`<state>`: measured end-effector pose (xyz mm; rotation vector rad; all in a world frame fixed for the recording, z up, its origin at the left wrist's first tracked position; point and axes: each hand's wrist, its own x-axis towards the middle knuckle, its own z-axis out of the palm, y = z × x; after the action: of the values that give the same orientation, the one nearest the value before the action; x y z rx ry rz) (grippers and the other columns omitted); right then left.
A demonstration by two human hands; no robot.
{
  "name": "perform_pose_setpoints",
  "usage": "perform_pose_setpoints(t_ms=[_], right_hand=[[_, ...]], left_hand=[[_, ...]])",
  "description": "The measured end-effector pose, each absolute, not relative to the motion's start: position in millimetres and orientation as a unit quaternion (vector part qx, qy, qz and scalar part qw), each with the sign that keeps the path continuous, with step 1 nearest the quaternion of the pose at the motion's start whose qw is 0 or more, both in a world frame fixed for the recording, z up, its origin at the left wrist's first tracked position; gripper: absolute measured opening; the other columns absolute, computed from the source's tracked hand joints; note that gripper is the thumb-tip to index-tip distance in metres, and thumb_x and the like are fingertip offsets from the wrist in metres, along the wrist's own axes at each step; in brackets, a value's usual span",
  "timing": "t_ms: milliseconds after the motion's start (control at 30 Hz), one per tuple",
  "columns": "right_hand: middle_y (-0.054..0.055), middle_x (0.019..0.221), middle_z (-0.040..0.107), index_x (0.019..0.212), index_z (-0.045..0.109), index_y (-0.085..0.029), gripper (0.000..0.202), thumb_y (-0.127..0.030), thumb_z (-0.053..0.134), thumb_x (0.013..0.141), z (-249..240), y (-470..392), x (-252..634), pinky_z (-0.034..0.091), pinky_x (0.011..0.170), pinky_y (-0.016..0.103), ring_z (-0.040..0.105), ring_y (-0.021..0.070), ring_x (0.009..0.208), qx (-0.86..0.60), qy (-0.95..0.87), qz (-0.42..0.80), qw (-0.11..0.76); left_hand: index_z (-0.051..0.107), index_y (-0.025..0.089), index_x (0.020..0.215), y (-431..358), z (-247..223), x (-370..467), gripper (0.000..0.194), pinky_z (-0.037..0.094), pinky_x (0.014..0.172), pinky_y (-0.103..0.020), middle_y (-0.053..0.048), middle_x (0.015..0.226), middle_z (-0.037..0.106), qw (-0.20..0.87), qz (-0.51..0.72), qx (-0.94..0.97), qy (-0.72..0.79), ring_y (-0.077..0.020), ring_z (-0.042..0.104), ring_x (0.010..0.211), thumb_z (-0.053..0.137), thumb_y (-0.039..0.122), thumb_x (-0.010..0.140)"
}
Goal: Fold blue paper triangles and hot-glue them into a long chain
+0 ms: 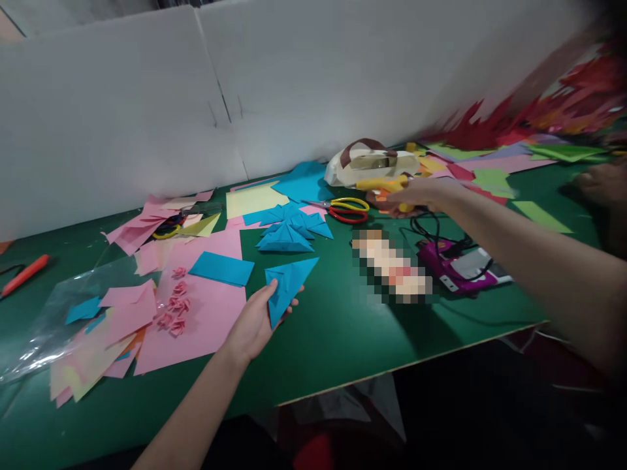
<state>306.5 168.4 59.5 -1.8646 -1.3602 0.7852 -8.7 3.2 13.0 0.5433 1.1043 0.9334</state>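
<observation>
Head view, bench: Two bare hands are working over the green-topped bench (313, 356), with places here being told from the metal scissors with red and yellow handles (349, 210).
Paper-and-tool step: The person seems to be readying both hands at once, paper in one and tool in the other; any next move is probably calling for a steady left pinch and for the tool's tip to be clearing the scissors.
Left hand (252, 323): It is pinching the blue, triangular folded-paper piece (292, 282), thumb lying on top, fingers supporting from beneath.
Right hand (425, 194): It is curling round a yellow, gun-shaped tool with orange parts (382, 185), probably a glue gun, just behind and to the right of the scissors; whether the tool is touching the bench, I cannot tell.
Blue triangle: It is sitting nearer the person than the scissors and to their left, one point aiming up toward them; its layered folds are looking crisp and its faces matte.
Blue stack: Similar pointed, pleated blue paper pieces (287, 235) are lying just left of the scissors.
Pink sheet: A large pink paper sheet (210, 339) is lying farther left of the scissors, bearing small pink folded-paper roses (179, 303) and a flat blue paper rectangle (221, 268).
</observation>
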Motion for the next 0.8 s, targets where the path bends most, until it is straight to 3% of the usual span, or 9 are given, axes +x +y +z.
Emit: perform_pose_setpoints(t_ms=[100, 167, 267, 367, 567, 800], right_hand=[[0.007, 0.066, 0.060, 0.077, 0.055, -0.009, 0.005, -0.014, 0.056, 0.075, 79, 139, 283, 0.046, 0.052, 0.025, 0.057, 0.0096, 0.053, -0.691, -0.533, 0.320, 0.368], [0.004, 0.073, 0.061, 0.090, 0.052, -0.013, 0.013, -0.016, 0.052, 0.077, 80, 112, 262, 0.045, 0.054, 0.024, 0.057, 0.0088, 0.055, -0.655, -0.558, 0.308, 0.405], [-0.003, 0.062, 0.054, 0.087, 0.049, -0.017, 0.012, -0.021, 0.053, 0.076, 60, 71, 232, 0.040, 0.049, 0.023, 0.050, 0.0093, 0.049, -0.624, -0.590, 0.285, 0.427], [-0.004, 0.058, 0.049, 0.075, 0.047, -0.019, 0.012, -0.025, 0.056, 0.070, 29, 46, 214, 0.034, 0.047, 0.024, 0.046, 0.0118, 0.050, -0.620, -0.660, 0.177, 0.385], [-0.003, 0.058, 0.053, 0.078, 0.045, -0.021, 0.021, -0.037, 0.055, 0.070, 2, 28, 202, 0.034, 0.046, 0.024, 0.052, 0.0150, 0.051, -0.593, -0.697, 0.254, 0.312], [0.001, 0.059, 0.059, 0.080, 0.052, -0.020, 0.034, -0.052, 0.056, 0.071, -5, 19, 182, 0.028, 0.043, 0.024, 0.056, 0.0184, 0.052, -0.621, -0.733, 0.142, 0.238]], left_hand=[[0.064, 0.010, 0.098, 5, 14, -9, 0.025, 0.050, 0.060, -0.020, -0.014, 0.100, 0.069, 0.724, 0.445, 0.201, 0.487, -0.0115, 0.063, 0.068, 0.044, 0.024, 0.092], [0.063, 0.009, 0.100, 6, 14, -10, 0.025, 0.051, 0.060, -0.020, -0.014, 0.100, 0.069, 0.729, 0.459, 0.169, 0.478, -0.0121, 0.063, 0.069, 0.043, 0.023, 0.092], [0.061, 0.008, 0.102, 7, 14, -12, 0.025, 0.051, 0.059, -0.021, -0.014, 0.100, 0.069, 0.735, 0.465, 0.131, 0.475, -0.0125, 0.064, 0.069, 0.043, 0.022, 0.092], [0.061, 0.009, 0.103, 8, 16, -13, 0.025, 0.052, 0.060, -0.021, -0.014, 0.099, 0.069, 0.727, 0.466, 0.121, 0.489, -0.0131, 0.065, 0.071, 0.042, 0.022, 0.092], [0.061, 0.012, 0.108, 8, 17, -10, 0.027, 0.052, 0.082, -0.029, -0.011, 0.103, 0.069, 0.704, 0.478, 0.115, 0.513, -0.0184, 0.065, 0.094, 0.040, 0.022, 0.093], [0.059, 0.017, 0.116, 6, 14, -8, 0.029, 0.042, 0.100, -0.040, -0.007, 0.116, 0.065, 0.707, 0.469, 0.133, 0.513, -0.0211, 0.058, 0.110, 0.043, 0.023, 0.092]])
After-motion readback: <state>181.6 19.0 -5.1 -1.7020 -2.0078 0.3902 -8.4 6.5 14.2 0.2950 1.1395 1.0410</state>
